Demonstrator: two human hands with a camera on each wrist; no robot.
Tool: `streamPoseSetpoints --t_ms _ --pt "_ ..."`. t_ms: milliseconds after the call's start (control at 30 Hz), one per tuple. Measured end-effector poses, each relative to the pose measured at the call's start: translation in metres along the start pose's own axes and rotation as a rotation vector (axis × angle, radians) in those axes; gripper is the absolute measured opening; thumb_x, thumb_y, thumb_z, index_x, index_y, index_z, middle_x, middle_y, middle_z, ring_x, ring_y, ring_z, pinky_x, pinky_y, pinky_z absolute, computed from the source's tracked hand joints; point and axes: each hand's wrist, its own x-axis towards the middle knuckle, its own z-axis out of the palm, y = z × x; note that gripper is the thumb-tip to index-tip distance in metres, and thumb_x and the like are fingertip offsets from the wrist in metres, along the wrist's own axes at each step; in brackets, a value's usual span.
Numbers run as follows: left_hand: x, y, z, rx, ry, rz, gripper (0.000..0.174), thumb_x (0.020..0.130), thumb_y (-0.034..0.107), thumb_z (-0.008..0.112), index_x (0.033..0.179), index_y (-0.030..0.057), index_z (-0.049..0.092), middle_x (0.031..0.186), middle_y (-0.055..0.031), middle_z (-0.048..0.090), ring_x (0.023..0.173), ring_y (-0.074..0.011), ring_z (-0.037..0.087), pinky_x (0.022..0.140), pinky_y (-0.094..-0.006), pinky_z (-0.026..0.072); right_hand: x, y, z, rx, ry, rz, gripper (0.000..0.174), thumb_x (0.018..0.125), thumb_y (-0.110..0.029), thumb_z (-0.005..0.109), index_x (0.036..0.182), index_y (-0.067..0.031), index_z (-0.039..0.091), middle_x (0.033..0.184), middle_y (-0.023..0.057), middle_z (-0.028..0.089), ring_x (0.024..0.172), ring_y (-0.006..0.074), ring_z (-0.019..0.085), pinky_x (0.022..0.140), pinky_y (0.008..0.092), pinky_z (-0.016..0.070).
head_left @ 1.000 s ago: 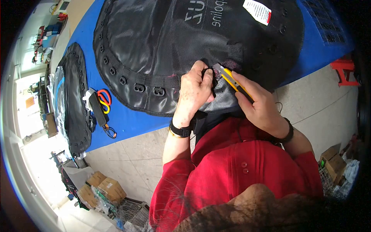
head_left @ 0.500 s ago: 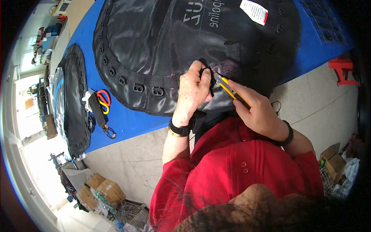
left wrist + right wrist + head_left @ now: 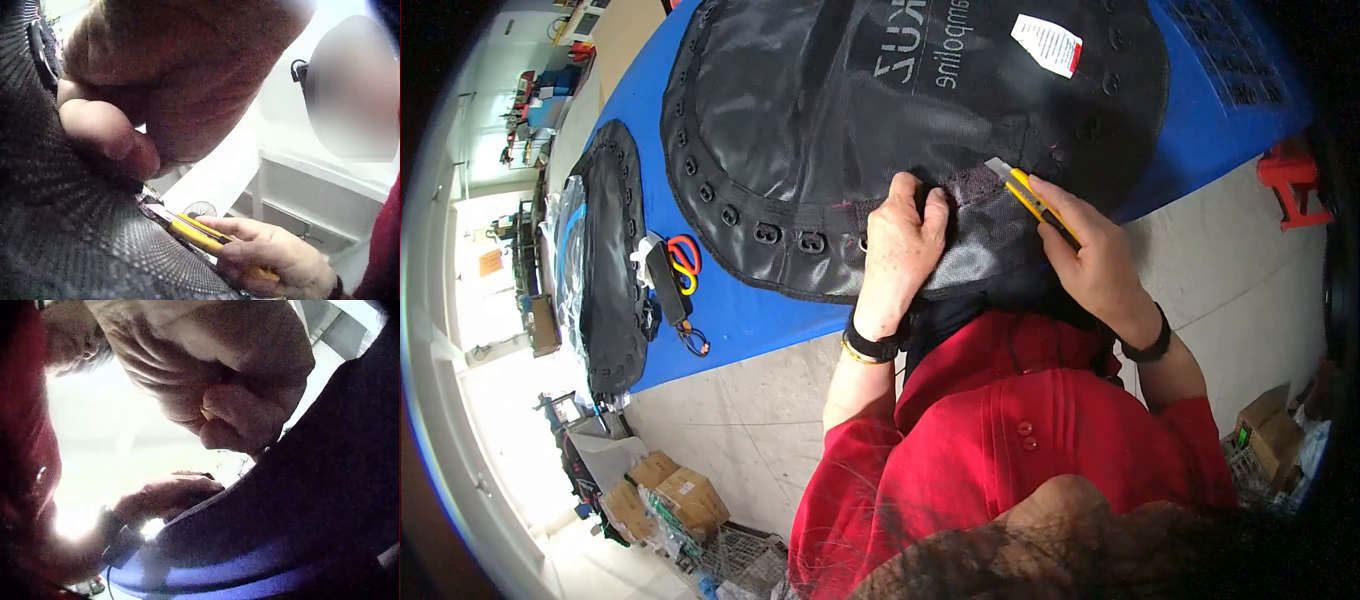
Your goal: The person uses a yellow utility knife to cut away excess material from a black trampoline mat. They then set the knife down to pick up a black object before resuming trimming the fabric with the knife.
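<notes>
A large black trampoline mat point(image 3: 760, 130) with mirrored grey lettering lies spread out, black plastic buckles lining its edge. My left hand point(image 3: 895, 250) grips a fold of it near the front edge, thumb and fingers curled in on dark webbing; the fingers hide part of the fold. In my right hand point(image 3: 1095, 262) is a yellow utility knife point(image 3: 1032, 200) with its blade out. The blade tip lies over the reddish stitched band point(image 3: 975, 188), right of the left hand. In the left wrist view, the knife point(image 3: 197, 232) points toward the left fingertips.
The table has a blue cover point(image 3: 745, 320). At left lie scissors with red and yellow handles point(image 3: 685, 262), a black case-like item point(image 3: 665, 285) and a second black mat point(image 3: 612, 300). A red stool point(image 3: 1290, 185) stands at right; cardboard boxes point(image 3: 685, 498) sit on the floor.
The knife has drawn away from my left hand, to the right and slightly farther along the stitched band. My left hand keeps its place on the mat, and the view has shifted a little.
</notes>
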Motion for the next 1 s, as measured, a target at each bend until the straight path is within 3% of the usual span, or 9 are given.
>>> streamPoseSetpoints --t_ms 67,100,200,400,500,600,633,867,1000 --pt "-0.003 0.018 -0.004 0.116 0.01 0.061 0.032 0.102 0.026 0.075 0.102 -0.0025 0.06 0.077 -0.0309 0.069 0.077 -0.0523 0.072 0.064 -0.0539 0.055 0.003 0.003 -0.002 0.012 0.009 0.008 0.051 0.099 0.003 0.069 0.149 -0.0038 0.06 0.138 0.022 0.072 0.125 0.0399 0.071 0.102 0.045 0.0591" --pt "-0.003 0.014 -0.002 0.164 0.029 0.069 0.045 0.099 0.038 0.079 0.106 -0.005 0.065 0.071 -0.0307 0.066 0.075 -0.0508 0.073 0.065 -0.0524 0.0551 0.003 0.004 -0.002 0.01 0.014 -0.001 0.051 0.099 0.003 0.069 0.148 -0.0036 0.06 0.138 0.0221 0.072 0.125 0.0402 0.071 0.103 0.0452 0.0589" --pt "-0.004 0.015 -0.002 0.317 0.016 0.05 0.04 0.102 0.034 0.077 0.101 -0.0039 0.064 0.073 -0.0308 0.067 0.076 -0.0516 0.073 0.064 -0.053 0.0543 0.003 0.008 -0.002 0.015 0.023 -0.01 0.05 0.099 0.001 0.07 0.148 -0.0034 0.06 0.137 0.022 0.072 0.125 0.0406 0.071 0.103 0.0454 0.0585" --pt "0.002 0.013 -0.002 0.299 -0.067 0.115 0.025 0.106 0.021 0.067 0.095 0.0007 0.058 0.079 -0.0299 0.07 0.081 -0.0519 0.072 0.066 -0.0563 0.0571 0.004 0.013 -0.006 0.081 -0.002 0.023 0.05 0.099 -0.001 0.07 0.149 -0.0037 0.059 0.138 0.0222 0.071 0.125 0.0407 0.07 0.103 0.0452 0.0581" --pt "0.005 0.009 -0.001 0.127 -0.09 -0.001 0.025 0.108 0.019 0.065 0.094 0.0004 0.057 0.074 -0.0284 0.069 0.07 -0.0471 0.073 0.06 -0.0523 0.0568 0.007 0.017 -0.004 0.073 0.023 0.015 0.051 0.099 -0.001 0.069 0.149 -0.004 0.059 0.139 0.0225 0.071 0.126 0.0409 0.07 0.104 0.0456 0.0578" --pt "0.011 0.027 0.004 -0.087 -0.12 -0.15 0.026 0.11 0.019 0.062 0.094 -0.0006 0.057 0.068 -0.0238 0.068 0.055 -0.0361 0.072 0.053 -0.045 0.0556 0.015 0.029 -0.005 -0.026 0.086 -0.009 0.051 0.1 -0.001 0.069 0.15 -0.0044 0.059 0.14 0.0223 0.07 0.127 0.041 0.069 0.104 0.0461 0.0575" --pt "0.013 0.031 0.009 -0.159 -0.122 -0.175 0.031 0.112 0.026 0.061 0.098 -0.0018 0.061 0.06 -0.0117 0.064 0.046 -0.018 0.067 0.045 -0.0336 0.051 0.02 0.034 -0.008 -0.039 0.116 -0.009 0.051 0.1 -0.001 0.068 0.15 -0.0047 0.06 0.14 0.0221 0.07 0.127 0.041 0.069 0.105 0.0468 0.0573" --pt "0.033 0.049 0.019 -0.258 -0.227 -0.246 0.022 0.11 0.02 0.065 0.106 -0.0014 0.06 0.063 -0.0093 0.066 0.045 -0.0164 0.066 0.043 -0.0306 0.0502 0.02 0.039 -0.031 -0.144 0.149 0.061 0.051 0.102 -0.002 0.067 0.153 -0.0073 0.059 0.142 0.0229 0.069 0.128 0.0416 0.068 0.106 0.0462 0.0569" --pt "0.039 0.043 0.008 -0.293 -0.286 -0.289 0.018 0.108 0.013 0.066 0.114 -0.0002 0.054 0.068 -0.0099 0.067 0.048 -0.0183 0.068 0.044 -0.0307 0.0518 0.007 0.019 -0.02 -0.007 0.102 0.011 0.056 0.098 0.0 0.071 0.153 -0.0048 0.058 0.14 0.0232 0.07 0.126 0.0416 0.07 0.104 0.0455 0.0577"
